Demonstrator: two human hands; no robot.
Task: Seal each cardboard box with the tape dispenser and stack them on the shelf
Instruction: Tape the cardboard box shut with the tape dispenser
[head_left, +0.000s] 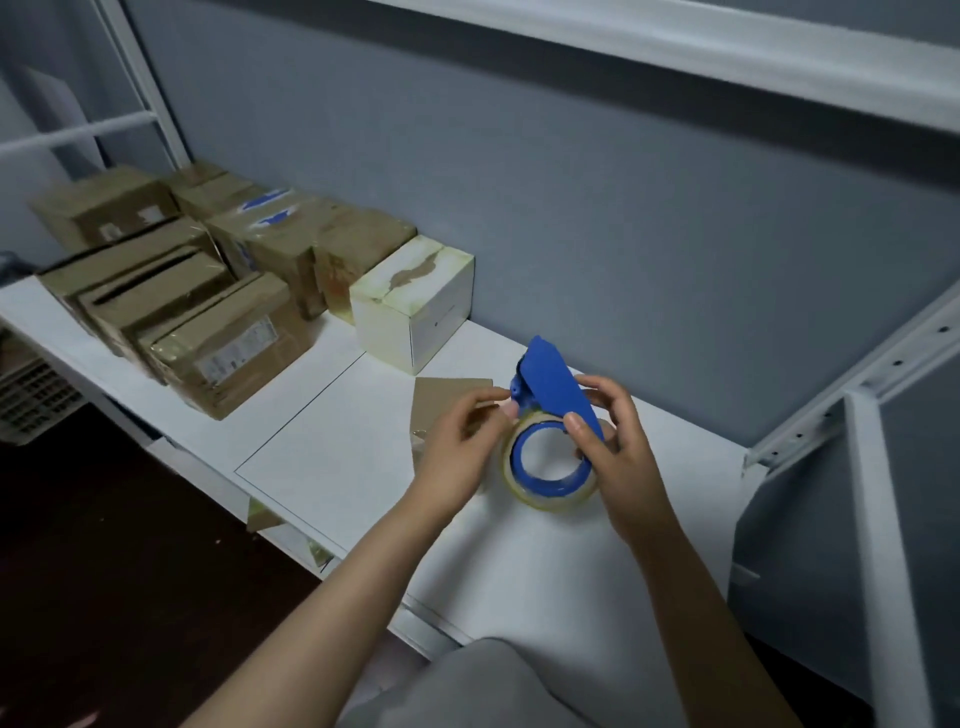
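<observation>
Fingers (574, 423) of the right hand (623, 457) are gripping the tape dispenser (550, 382) above the shelf (332, 452); the left hand (457, 447) is pinching, likely freeing, its tape end. Cardboard boxes (228, 343) are sitting well apart, needing a reach next.

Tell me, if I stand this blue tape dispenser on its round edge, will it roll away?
Likely yes: the tape dispenser holds a round roll, so on edge it may roll on the smooth white shelf. Laid flat it should stay. It looks light, being hollow plastic.
</observation>
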